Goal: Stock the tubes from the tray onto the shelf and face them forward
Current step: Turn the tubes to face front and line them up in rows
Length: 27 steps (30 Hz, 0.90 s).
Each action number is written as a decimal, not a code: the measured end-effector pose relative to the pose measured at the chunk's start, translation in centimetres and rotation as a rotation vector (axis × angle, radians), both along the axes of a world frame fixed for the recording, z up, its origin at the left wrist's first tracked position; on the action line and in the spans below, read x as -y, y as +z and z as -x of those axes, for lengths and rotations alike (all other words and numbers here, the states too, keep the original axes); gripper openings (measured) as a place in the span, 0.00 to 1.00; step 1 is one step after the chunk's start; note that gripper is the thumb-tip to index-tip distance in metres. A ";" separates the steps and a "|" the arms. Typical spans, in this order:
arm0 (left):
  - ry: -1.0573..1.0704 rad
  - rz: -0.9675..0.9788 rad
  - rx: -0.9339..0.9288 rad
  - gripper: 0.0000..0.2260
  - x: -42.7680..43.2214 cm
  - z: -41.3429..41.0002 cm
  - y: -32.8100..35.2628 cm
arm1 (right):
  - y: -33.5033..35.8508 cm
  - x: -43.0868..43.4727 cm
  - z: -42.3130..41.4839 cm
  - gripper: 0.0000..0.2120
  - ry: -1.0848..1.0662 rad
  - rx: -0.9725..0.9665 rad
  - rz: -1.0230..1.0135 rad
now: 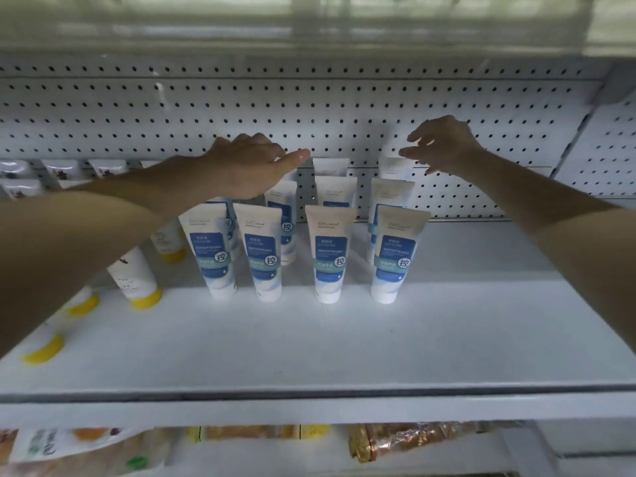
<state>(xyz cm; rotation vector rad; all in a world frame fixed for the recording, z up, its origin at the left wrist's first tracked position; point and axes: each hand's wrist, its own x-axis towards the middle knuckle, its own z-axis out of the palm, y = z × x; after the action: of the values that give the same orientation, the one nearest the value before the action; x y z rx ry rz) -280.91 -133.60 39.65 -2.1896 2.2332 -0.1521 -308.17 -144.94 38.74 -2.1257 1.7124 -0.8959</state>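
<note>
Blue-and-white tubes (328,256) stand cap-down in rows on the shelf (309,339), with yellow-capped tubes (136,277) crowding their left. The left hand (241,163) covers the far tube tops; I cannot tell its grip. The right hand (444,142) hovers loosely spread, holding nothing.

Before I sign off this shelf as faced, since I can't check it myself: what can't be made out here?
Head view:
- Rear tubes under the left hand: hidden by it, as is its grip.
- Yellow-capped tubes: partly covered by the left forearm.
- Blue-label tubes, print: too small.
- Lower-shelf packages: cut by bottom edge.
- Tray: out of frame.
</note>
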 end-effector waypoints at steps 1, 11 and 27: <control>-0.011 0.004 0.015 0.22 -0.4 0.0 0.1 | 0.4 -0.9 -0.1 0.19 0.024 -0.048 0.051; -0.132 -0.001 0.176 0.37 -7.2 -0.1 1.5 | 2.2 -12.5 -2.3 0.26 0.251 -0.455 0.067; -0.283 -0.003 0.220 0.44 -36.4 -20.0 0.3 | 0.5 -39.2 -23.1 0.37 0.375 -0.824 -0.093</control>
<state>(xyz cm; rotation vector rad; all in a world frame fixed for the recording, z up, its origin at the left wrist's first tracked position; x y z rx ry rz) -260.89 -97.21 39.99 -1.7449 2.3962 -0.3714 -285.10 -105.78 39.21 -2.8189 1.4854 0.2084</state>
